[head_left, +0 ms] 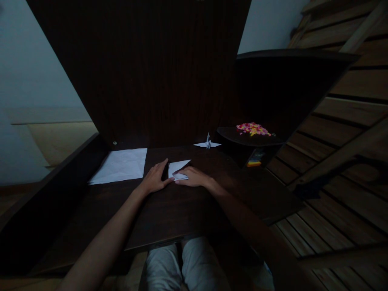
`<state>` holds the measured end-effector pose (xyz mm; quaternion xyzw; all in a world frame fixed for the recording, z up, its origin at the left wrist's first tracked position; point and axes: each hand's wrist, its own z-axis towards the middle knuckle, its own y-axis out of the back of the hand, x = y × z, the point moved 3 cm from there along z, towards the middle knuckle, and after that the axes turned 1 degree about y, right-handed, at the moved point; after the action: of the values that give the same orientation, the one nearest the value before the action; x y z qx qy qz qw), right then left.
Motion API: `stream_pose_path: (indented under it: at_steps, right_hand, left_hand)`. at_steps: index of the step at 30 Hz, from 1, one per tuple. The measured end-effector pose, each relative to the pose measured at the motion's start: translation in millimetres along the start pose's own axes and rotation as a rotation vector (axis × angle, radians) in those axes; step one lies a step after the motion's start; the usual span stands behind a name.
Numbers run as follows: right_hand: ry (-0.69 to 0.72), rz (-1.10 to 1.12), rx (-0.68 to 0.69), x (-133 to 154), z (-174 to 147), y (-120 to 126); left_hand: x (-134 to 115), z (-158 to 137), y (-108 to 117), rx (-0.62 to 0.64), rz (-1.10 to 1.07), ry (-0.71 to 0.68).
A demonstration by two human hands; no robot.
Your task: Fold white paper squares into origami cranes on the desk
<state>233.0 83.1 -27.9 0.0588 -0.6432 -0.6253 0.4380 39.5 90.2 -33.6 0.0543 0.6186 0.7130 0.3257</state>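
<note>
A small white folded paper (174, 168) lies on the dark desk between my hands, one flap lifted off the layer below. My left hand (155, 178) rests flat at its left side, fingers stretched out, with the thumb reaching the near edge of the sheet. From the right, my right hand (195, 178) has its fingers in the fold under the raised flap and its thumb along the near edge, gripping the paper there. Some of the right fingertips are hidden by the flap. Behind the hands stands a finished white paper crane (207, 143), wings spread.
A stack of white paper sheets (121, 165) lies at the left. Many small pink and yellow pieces (253, 129) sit on a corner shelf (242, 138) at the right. Below it is a small item with a yellow-orange edge (254, 163). A tall dark panel (151, 72) closes the back.
</note>
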Motion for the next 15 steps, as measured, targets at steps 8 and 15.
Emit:
stream_pose_path:
  at_steps: [8, 15]
  right_hand:
    - [0.029, -0.051, 0.066, 6.4, -3.8, -2.3]
    - [0.072, -0.031, 0.064, 6.5, -2.5, -1.6]
  left_hand:
    - [-0.8, -0.9, -4.2, 0.069, 0.022, -0.082]
    - [-1.2, 0.9, -3.7, 0.118, 0.038, -0.083]
